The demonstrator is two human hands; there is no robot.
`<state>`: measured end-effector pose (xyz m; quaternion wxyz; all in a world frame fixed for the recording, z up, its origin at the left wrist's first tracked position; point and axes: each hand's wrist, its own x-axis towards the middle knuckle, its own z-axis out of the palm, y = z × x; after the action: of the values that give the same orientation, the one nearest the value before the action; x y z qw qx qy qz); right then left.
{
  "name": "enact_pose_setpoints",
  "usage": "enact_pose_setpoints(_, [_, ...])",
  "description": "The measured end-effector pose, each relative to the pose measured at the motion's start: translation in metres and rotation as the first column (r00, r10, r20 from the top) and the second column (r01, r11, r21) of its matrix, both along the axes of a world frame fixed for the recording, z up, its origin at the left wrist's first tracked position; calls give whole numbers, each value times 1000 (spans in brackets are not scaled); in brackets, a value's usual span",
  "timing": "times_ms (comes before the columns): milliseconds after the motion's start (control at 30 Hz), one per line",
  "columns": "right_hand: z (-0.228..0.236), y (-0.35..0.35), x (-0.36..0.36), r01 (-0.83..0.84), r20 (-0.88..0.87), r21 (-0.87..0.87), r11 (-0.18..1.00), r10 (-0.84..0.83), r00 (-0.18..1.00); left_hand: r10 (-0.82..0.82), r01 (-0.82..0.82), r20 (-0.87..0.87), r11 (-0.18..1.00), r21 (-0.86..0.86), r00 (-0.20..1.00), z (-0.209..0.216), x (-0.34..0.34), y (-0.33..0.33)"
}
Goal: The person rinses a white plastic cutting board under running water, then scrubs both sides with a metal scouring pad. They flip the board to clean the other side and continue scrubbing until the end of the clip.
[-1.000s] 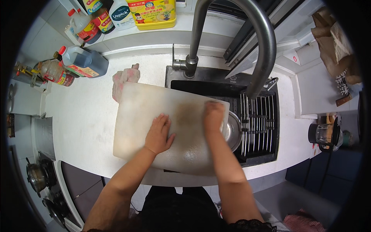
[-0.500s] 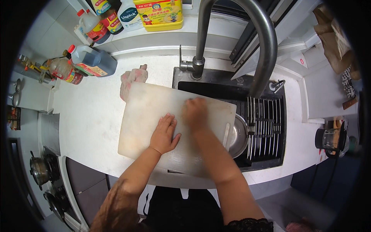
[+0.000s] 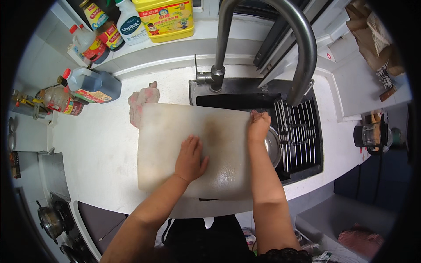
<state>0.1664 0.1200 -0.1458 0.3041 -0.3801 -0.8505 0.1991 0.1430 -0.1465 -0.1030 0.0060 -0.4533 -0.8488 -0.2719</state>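
Note:
A large whitish cutting board (image 3: 166, 131) lies across the counter and over the left part of the black sink (image 3: 315, 175). Brownish smudges and a wet, shiny patch mark its surface. My left hand (image 3: 190, 162) rests flat on the middle of the board, fingers stretched out. At the board's far right corner is my right hand (image 3: 259, 126), its fingers closed; what they hold, if anything, is hidden. Beside that forearm, a round metal bowl (image 3: 272, 148) shows in the sink, partly covered by the board.
A tall curved faucet (image 3: 305, 61) arches over the sink, above a metal drying rack (image 3: 296, 136). A crumpled, stained cloth (image 3: 142, 103) touches the board's far left corner. Bottles and a large jug (image 3: 96, 85) stand at the back left; a yellow tub (image 3: 166, 22) is on the ledge.
My right hand has moved right, from the board's middle to its far right corner. The board has turned slightly, lying squarer to me. My left hand stays flat on it.

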Motion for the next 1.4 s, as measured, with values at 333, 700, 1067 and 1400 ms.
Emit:
enact_pose_setpoints(333, [-3,-27,29,-146,-44,-41,988,144,989,-10,7,-55,999,-46,998,-3,1,-1])
enact_pose_setpoints(700, [5,-46,67,-226,43,163,960,222,974,-4,3,-94,1000,-16,996,-7,1,-4])
enact_pose_setpoints(1067, [14,-64,85,-419,30,169,892,420,907,19,-22,-86,999,-33,996,-7,-1,-4])
enact_pose_setpoints(1400, [20,-97,55,-511,-29,147,847,520,853,23,-30,-88,997,-74,996,-5,1,-2])
